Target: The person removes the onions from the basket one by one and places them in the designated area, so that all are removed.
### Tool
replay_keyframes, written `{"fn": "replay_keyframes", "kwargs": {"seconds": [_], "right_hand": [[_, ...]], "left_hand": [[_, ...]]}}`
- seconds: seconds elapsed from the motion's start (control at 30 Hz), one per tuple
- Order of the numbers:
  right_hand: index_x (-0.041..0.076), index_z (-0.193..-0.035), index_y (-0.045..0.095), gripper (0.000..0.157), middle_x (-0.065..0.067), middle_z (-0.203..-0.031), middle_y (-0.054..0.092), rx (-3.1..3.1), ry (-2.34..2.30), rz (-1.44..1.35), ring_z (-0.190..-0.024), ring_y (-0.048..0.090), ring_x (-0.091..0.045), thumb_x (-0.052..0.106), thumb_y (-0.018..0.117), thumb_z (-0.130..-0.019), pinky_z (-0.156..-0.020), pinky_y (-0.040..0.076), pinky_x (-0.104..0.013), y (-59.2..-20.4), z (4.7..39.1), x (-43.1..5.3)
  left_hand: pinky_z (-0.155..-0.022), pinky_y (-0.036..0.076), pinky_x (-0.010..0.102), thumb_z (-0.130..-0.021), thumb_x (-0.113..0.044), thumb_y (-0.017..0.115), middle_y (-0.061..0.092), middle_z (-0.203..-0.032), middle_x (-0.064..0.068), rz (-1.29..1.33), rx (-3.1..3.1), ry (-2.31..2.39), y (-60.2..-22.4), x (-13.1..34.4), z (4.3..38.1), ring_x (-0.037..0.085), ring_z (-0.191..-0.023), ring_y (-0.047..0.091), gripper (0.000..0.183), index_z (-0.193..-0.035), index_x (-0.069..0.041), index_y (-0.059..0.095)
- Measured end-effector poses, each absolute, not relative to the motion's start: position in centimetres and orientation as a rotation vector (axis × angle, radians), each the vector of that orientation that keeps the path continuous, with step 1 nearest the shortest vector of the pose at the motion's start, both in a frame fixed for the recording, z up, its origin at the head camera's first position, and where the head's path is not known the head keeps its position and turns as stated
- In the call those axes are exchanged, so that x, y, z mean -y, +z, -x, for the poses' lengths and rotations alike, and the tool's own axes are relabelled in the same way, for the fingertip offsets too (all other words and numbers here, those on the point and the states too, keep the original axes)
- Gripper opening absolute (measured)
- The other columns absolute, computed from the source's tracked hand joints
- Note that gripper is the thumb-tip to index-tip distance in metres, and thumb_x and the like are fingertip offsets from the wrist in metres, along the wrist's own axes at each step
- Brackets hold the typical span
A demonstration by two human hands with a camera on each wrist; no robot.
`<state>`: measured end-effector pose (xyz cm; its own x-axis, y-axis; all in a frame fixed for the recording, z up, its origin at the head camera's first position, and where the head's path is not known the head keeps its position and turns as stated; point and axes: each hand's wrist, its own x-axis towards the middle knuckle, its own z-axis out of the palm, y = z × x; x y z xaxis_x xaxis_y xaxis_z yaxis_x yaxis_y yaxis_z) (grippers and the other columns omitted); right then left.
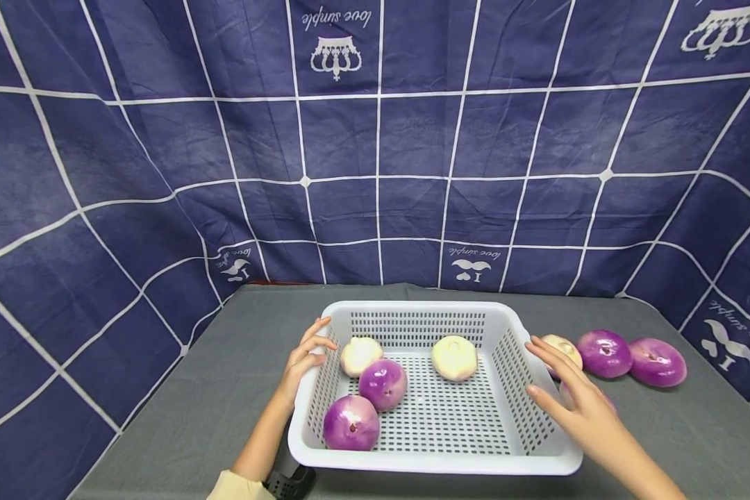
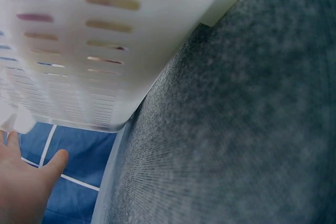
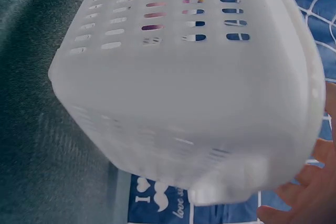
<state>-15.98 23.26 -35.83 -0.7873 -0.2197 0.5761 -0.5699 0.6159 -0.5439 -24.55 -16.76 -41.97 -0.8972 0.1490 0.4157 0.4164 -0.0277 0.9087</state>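
A white perforated plastic basket (image 1: 412, 306) stands in front of me on the grey cloth. Inside are turnip-like vegetables: two purple ones (image 1: 351, 423) and a cream one (image 1: 361, 357) at the left, another cream one (image 1: 454, 358) toward the back right. My left hand (image 1: 303, 357) has its fingertips at the basket's left rim, thumb spread in the left wrist view. At the right rim is my right hand (image 1: 578, 403), its fingers extended and spread, overlapping the rim's edge. The right wrist view shows the basket's side wall (image 3: 173, 87) with that hand beside it.
Right of the basket lie more of these vegetables: a cream-faced one (image 1: 565, 347), two purple ones (image 1: 604, 353), and one mostly hidden behind my right hand. Grey cloth (image 1: 212, 403) covers the table. A blue white-lined curtain (image 1: 412, 139) hangs behind and at both sides.
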Motion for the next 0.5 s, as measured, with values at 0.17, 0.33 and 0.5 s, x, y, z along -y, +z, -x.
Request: {"fn": "replay_keyframes", "kwargs": {"seconds": [0.17, 0.33, 0.5], "right_hand": [[0.014, -0.135, 0.041, 0.058, -0.001, -0.145, 0.035, 2.441, 1.042, -0.648, -0.128, 0.019, 0.016, 0.007, 0.062, -0.081, -0.096, 0.013, 0.002, -35.7, 16.7, -22.7], [0.018, -0.135, 0.041, 0.058, -0.016, -0.14, 0.039, 2.472, 1.006, -0.699, -0.126, 0.019, 0.018, 0.012, 0.062, -0.082, -0.096, 0.011, 0.002, -35.1, 17.6, -22.3], [0.018, -0.135, 0.041, 0.057, -0.014, -0.14, 0.039, 2.547, 0.935, -0.711, -0.13, 0.023, 0.008, 0.019, 0.063, -0.083, -0.103, 0.018, -0.008, -34.7, 18.7, -22.3]], "left_hand": [[-0.109, 0.003, 0.056, -0.074, 0.001, 0.037, 0.021, -0.147, 0.017, 0.62, 2.04, -2.048, -42.0, 16.8, 24.5, 0.026, -0.141, -0.006, 0.029, -0.093, 0.019, 0.047], [-0.109, 0.003, 0.056, -0.074, 0.001, 0.036, 0.021, -0.147, 0.016, 0.623, 2.037, -2.041, -42.0, 16.8, 24.5, 0.025, -0.141, -0.006, 0.029, -0.093, 0.019, 0.047], [-0.109, 0.004, 0.054, -0.074, 0.001, 0.036, 0.022, -0.147, 0.015, 0.603, 2.052, -2.039, -41.9, 16.8, 24.5, 0.024, -0.141, -0.005, 0.029, -0.093, 0.02, 0.047]]}}
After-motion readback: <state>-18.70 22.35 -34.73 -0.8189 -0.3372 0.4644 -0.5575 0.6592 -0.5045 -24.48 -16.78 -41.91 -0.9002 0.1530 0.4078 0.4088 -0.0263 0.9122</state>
